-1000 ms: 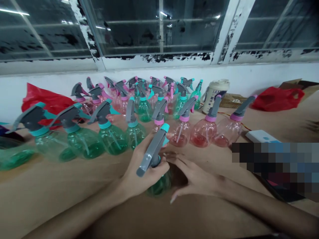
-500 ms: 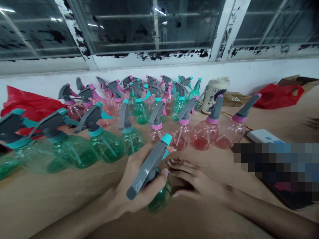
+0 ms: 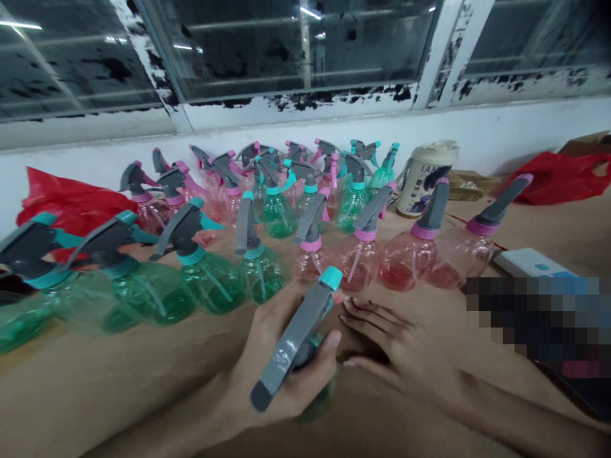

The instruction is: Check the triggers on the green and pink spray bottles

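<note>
My left hand [image 3: 281, 353] is wrapped round the neck of a green spray bottle with a grey and turquoise trigger head [image 3: 298, 340]. Its nozzle end points away and to the right, and my fingers and the head hide most of its body. Just right of that bottle, my right hand [image 3: 382, 337] lies low over the table with its fingers stretched out, holding nothing. Beyond both hands stands a row of spray bottles, such as a green one [image 3: 214, 280] with a turquoise collar and a pink one [image 3: 405, 261] with a pink collar.
More pink and green spray bottles [image 3: 279, 213] crowd together by the wall. A red plastic bag [image 3: 71, 207] lies at left, another red bag [image 3: 558, 178] at right. A lidded cup [image 3: 424, 178] and a white box [image 3: 534, 262] stand on the brown table [image 3: 143, 375]; a blurred-out patch covers the right edge.
The view has shifted a little, so the surroundings sit further right. The spray bottle in my left hand appears slightly larger and nearer. My right hand stays beside it, fingers still stretched.
</note>
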The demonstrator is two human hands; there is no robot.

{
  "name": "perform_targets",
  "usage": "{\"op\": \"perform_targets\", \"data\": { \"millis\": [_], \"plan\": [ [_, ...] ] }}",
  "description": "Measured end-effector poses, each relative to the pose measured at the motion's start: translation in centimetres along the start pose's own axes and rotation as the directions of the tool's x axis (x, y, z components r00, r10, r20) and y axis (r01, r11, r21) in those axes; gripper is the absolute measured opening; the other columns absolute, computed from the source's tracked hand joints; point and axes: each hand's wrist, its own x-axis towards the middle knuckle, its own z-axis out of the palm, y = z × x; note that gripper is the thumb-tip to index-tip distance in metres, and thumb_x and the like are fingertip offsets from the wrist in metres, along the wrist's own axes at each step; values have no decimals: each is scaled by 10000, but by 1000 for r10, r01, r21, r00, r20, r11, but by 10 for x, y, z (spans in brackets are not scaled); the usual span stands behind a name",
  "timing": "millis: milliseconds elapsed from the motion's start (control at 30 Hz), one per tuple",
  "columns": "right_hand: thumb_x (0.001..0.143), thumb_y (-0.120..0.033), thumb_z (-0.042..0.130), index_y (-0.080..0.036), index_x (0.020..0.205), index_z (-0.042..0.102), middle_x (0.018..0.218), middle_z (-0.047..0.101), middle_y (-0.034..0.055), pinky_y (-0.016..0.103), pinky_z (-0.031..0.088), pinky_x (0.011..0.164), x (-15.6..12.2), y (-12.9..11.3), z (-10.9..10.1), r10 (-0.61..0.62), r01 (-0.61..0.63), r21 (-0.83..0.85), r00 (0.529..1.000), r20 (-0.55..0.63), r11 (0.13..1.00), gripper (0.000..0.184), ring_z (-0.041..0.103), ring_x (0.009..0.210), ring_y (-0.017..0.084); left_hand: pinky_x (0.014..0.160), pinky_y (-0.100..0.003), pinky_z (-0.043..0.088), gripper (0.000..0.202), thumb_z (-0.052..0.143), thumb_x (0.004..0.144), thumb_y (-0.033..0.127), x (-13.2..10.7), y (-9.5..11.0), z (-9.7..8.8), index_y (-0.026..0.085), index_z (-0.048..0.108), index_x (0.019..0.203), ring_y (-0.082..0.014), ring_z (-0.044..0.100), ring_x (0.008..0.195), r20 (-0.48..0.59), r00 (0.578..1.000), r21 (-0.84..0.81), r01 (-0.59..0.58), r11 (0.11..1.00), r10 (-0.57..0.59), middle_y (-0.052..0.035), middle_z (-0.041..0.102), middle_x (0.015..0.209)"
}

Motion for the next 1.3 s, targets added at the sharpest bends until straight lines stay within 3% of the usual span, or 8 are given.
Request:
{"op": "perform_targets", "data": {
  "millis": [100,233,500,800,1000,1133,1300],
  "plan": [
    [860,-466,495,-202,1323,441,1357,481,76,462,379,1025,-1,6,-2,-38,37,16,998,54,999,536,409,1264,242,871,-347,513,410,560,759,198,-2,-6,1,305,477,1146,-204,609,981,80,997,19,21,1000,-22,-3,628,1064],
    [875,-459,474,-213,1346,409,1380,454,63,462,360,1040,-1,12,-4,-65,60,49,991,119,997,536,380,1284,231,952,-378,474,394,564,767,199,-3,-11,0,280,478,1143,-213,587,1043,148,987,17,58,998,-60,-27,619,1094],
    [899,-456,429,-212,1368,371,1424,390,47,452,331,1061,-2,13,-5,-72,69,22,983,168,997,532,322,1317,219,905,-330,507,427,567,765,169,-2,-8,1,284,431,1153,-190,609,1007,146,989,67,10,998,-20,-7,633,1077],
    [892,-452,448,-195,1368,371,1418,397,56,448,333,1062,-3,14,-3,-68,66,19,987,147,998,547,331,1312,219,815,-334,530,374,557,758,155,1,-11,0,223,456,1111,-194,622,909,119,989,-61,-81,995,88,-36,619,981],
    [883,-448,468,-225,1347,406,1403,427,38,438,329,1065,-1,18,-3,-72,64,63,986,149,996,519,341,1307,210,594,-277,534,345,531,700,105,5,-10,-2,249,461,1006,-160,603,668,52,990,2,-131,991,131,19,581,777],
    [876,-450,482,-228,1327,437,1389,448,34,420,331,1066,1,21,-5,-77,63,95,984,160,993,504,349,1303,202,631,-281,534,345,512,703,102,7,-7,-4,233,471,1019,-164,612,717,93,987,0,-132,991,131,0,598,831],
    [875,-438,490,-223,1332,431,1378,462,47,439,340,1057,1,20,-5,-79,66,97,988,136,993,508,365,1293,218,594,-271,525,248,508,723,124,6,-6,-5,220,490,950,-159,613,680,127,987,-31,-92,995,96,4,574,758]
  ]
}}
